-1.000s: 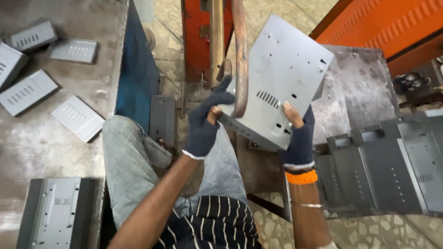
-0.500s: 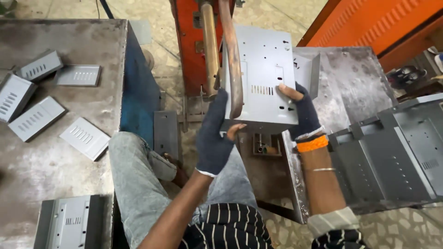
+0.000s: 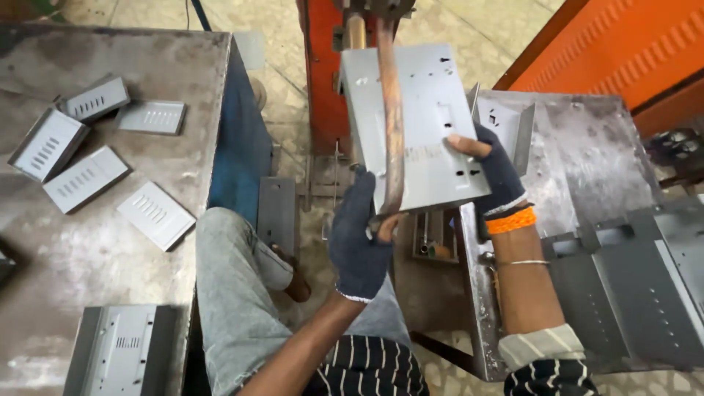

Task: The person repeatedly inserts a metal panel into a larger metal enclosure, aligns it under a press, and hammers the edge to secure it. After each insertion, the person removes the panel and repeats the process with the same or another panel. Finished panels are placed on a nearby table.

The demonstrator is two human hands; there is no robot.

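Observation:
I hold a grey sheet-metal panel [image 3: 429, 117] with small slots and holes up against an orange machine [image 3: 326, 81]. A curved copper arm [image 3: 391, 125] of the machine crosses in front of the panel. My left hand [image 3: 359, 238], in a dark glove, grips the panel's lower left edge beside the copper arm's end. My right hand [image 3: 495, 172], also in a dark glove with an orange wristband, grips the panel's right edge.
A worn metal table [image 3: 95, 249] on the left carries several small grey vented plates [image 3: 154, 214] and a larger grey panel [image 3: 121, 350] at its near edge. On the right another metal table [image 3: 587, 154] bears a stack of grey panels [image 3: 631, 286]. An orange cabinet [image 3: 623, 44] stands behind.
The panel has been turned and slid further up behind the copper arm. My left hand dropped to the panel's lower edge, and my right hand shifted along its right edge.

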